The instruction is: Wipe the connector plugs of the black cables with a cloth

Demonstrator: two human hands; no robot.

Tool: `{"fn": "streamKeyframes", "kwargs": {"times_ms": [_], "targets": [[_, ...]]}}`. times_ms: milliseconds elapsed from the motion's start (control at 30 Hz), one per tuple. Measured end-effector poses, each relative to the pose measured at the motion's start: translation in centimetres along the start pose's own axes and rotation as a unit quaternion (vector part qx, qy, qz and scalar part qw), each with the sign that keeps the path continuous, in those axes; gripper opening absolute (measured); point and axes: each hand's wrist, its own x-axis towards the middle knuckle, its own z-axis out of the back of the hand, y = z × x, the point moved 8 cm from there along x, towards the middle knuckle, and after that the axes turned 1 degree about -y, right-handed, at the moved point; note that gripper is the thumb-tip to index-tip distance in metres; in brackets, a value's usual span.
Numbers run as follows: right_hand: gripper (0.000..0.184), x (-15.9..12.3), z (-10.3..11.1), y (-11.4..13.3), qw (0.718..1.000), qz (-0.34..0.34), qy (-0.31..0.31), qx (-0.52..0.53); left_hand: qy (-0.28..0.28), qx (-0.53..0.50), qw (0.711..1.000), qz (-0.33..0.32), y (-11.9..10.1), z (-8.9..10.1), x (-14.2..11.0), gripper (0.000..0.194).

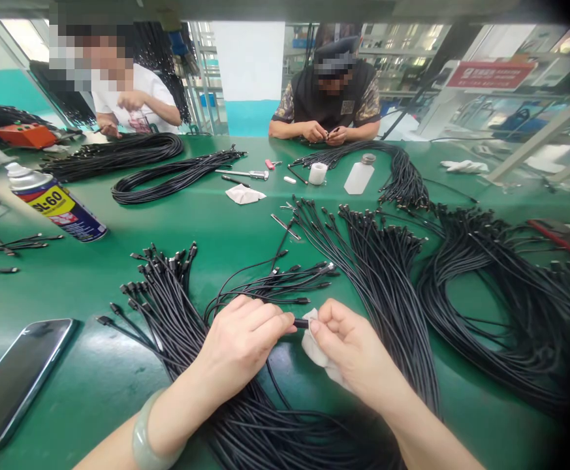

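Glossy green bench (pixel 89 290); black glass smartphone (pixel 20 382) at 8 o'clock, blue-and-yellow metal spray can (pixel 62 207) at 9. Left hand (pixel 245 333) at 7 pinches slim black plug (pixel 302 323) at 6; right hand (pixel 350 339) at 5 grips it through crumpled white cloth (pixel 315 351). Coiled black cables (pixel 434 297) at 4.

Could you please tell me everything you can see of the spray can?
The spray can has a white cap and a dark blue, shiny, probably metal body, with a yellow label patch reading "SL-60" and some red. It seems to stand on the green table, though it slants in this view, at the left, beyond the phone. No hand touches it.
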Motion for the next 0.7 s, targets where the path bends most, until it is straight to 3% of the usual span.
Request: {"fn": "streamKeyframes", "kwargs": {"times_ms": [167,367,533,700], "targets": [[0.033,-0.1,0.2,-0.6,0.998,-0.038,-0.007,0.046,0.01,-0.064,0.996,0.064,1.2,-0.6,-0.2,0.005],[0.041,0.2,0.9,0.2,0.991,-0.036,-0.017,0.13,0.062,-0.205,0.954,0.208,3.3,-1.8,-0.7,0.006],[0.039,0.1,0.9,0.4,0.985,-0.043,-0.023,0.164,0.067,-0.242,0.936,0.246,3.8,-1.9,-0.8,0.007],[0.036,0.1,0.6,0.3,0.986,-0.036,-0.015,0.16,0.063,-0.244,0.936,0.246,3.7,-1.8,-0.7,0.009]]}}
